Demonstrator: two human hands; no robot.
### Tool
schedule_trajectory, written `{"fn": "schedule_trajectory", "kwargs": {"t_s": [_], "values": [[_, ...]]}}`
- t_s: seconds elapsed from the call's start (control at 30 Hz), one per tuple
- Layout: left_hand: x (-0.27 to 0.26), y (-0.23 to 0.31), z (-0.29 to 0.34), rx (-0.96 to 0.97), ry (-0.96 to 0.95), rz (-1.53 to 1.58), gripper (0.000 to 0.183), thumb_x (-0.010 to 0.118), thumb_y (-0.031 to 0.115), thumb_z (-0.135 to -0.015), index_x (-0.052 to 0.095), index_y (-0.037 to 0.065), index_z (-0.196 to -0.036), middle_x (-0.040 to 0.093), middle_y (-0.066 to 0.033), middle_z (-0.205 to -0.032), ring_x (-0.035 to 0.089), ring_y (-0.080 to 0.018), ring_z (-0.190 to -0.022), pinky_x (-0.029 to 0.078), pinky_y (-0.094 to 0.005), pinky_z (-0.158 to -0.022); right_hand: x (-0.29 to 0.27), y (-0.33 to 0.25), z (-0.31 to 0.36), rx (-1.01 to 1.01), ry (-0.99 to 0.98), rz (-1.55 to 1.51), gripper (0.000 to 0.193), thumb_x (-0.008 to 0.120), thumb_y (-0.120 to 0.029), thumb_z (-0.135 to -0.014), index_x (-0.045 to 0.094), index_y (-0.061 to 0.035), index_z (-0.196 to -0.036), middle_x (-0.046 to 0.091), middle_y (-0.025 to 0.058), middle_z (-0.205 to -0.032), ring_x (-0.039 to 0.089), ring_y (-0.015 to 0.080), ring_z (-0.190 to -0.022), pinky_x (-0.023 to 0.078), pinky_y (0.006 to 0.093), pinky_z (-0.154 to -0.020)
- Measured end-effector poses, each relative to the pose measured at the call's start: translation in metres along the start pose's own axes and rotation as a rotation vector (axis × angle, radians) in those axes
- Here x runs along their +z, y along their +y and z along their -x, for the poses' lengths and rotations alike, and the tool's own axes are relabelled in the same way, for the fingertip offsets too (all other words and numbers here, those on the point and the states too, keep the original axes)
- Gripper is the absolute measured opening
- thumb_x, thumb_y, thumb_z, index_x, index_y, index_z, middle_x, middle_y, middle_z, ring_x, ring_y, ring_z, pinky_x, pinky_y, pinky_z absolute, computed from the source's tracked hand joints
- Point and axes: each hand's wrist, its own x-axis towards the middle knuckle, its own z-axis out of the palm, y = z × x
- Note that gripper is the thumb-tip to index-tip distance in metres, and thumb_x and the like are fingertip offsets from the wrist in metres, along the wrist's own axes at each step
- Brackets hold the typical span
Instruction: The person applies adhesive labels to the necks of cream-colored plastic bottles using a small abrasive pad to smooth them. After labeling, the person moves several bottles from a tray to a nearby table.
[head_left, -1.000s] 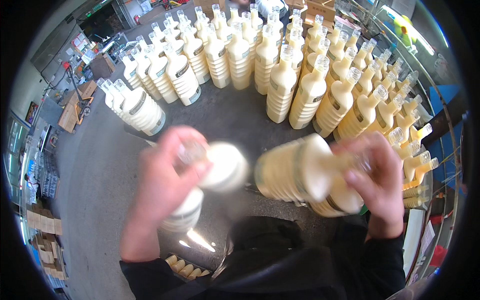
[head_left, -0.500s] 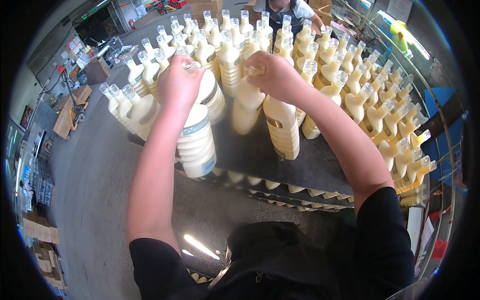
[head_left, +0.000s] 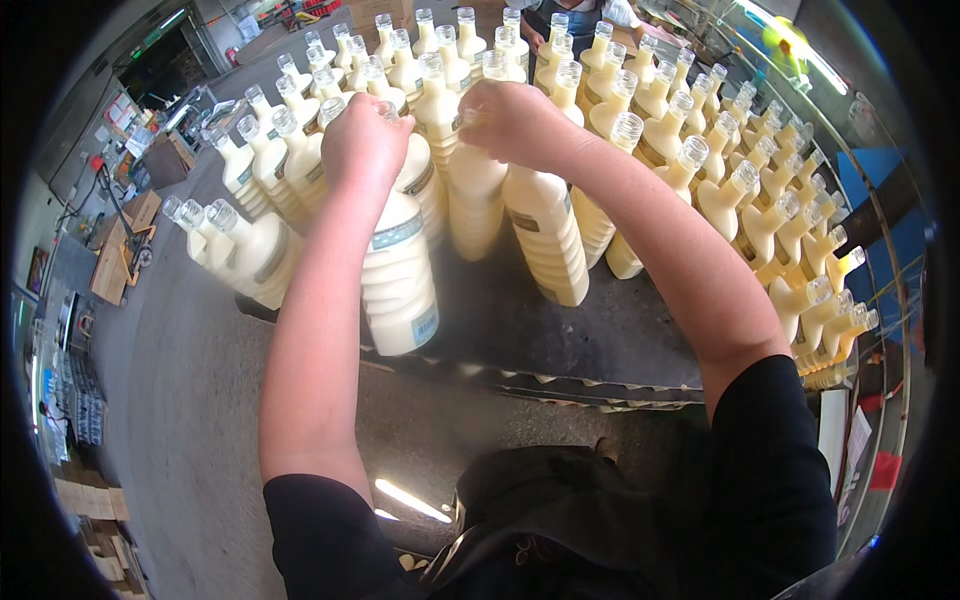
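Cream-filled clear plastic bottles with open necks crowd a dark board (head_left: 640, 325) in front of me. My left hand (head_left: 365, 145) is closed round a bottle neck. A ribbed bottle with a blue label (head_left: 400, 285) hangs tilted beneath it at the board's near edge, and a second bottle (head_left: 420, 185) stands close behind. My right hand (head_left: 520, 125) is closed at the neck of a slightly blurred bottle (head_left: 475, 205). Another bottle (head_left: 545, 235) leans under that hand, its top hidden. Whether each hand grips more than one neck, I cannot tell.
Dense rows of bottles (head_left: 745, 215) fill the right side, with further bottles (head_left: 245, 245) at the left edge. Below the board, more stacked layers show. A person in an apron (head_left: 570, 30) stands across the stack. A yellow-handled pallet jack (head_left: 135, 245) stands on the floor at left.
My right hand and the blurred bottle beneath it have shifted left, closer to my left hand. The whole view has moved slightly. Both hands keep their grip.
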Motion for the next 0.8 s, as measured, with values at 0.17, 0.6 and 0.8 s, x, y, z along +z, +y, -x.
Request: {"fn": "schedule_trajectory", "kwargs": {"t_s": [0.17, 0.6, 0.8], "values": [[0.004, -0.002, 0.0, 0.031, -0.011, 0.0, 0.053, 0.081, 0.028, -0.086, 0.063, 0.006, -0.13, 0.075, -0.0125, -0.084, 0.07, -0.0197, -0.062, 0.056, -0.0353, -0.063, -0.007, 0.015, 0.014, -0.002, 0.149, -0.194, 0.037, 0.078, -0.016, -0.088, 0.067, -0.0034, -0.121, 0.075, 0.0159, -0.101, 0.074, 0.0251, -0.085, 0.059, 0.037, -0.075], [-0.047, -0.017, 0.09, -0.036, 0.27, 0.625, 0.058, 0.079, 0.009, -0.09, 0.053, 0.006, -0.142, 0.071, -0.0045, -0.102, 0.056, -0.0081, -0.074, 0.051, -0.0269, -0.075, 0.014, 0.05, -0.002, 0.036, 0.613, -0.065, 0.015, 0.075, -0.013, -0.091, 0.068, -0.0017, -0.098, 0.07, 0.0067, -0.086, 0.065, 0.017, -0.078, 0.054, 0.032, -0.075], [-0.038, -0.044, 0.131, 0.025, 0.203, 0.784, 0.045, 0.073, 0.004, -0.095, 0.05, 0.004, -0.133, 0.06, -0.0069, -0.111, 0.06, -0.0142, -0.103, 0.053, -0.028, -0.09, 0.023, 0.072, -0.016, 0.037, 0.728, -0.12, 0.017, 0.077, -0.021, -0.086, 0.071, -0.0072, -0.095, 0.075, 0.0149, -0.09, 0.072, 0.033, -0.087, 0.056, 0.0405, -0.081]]}}
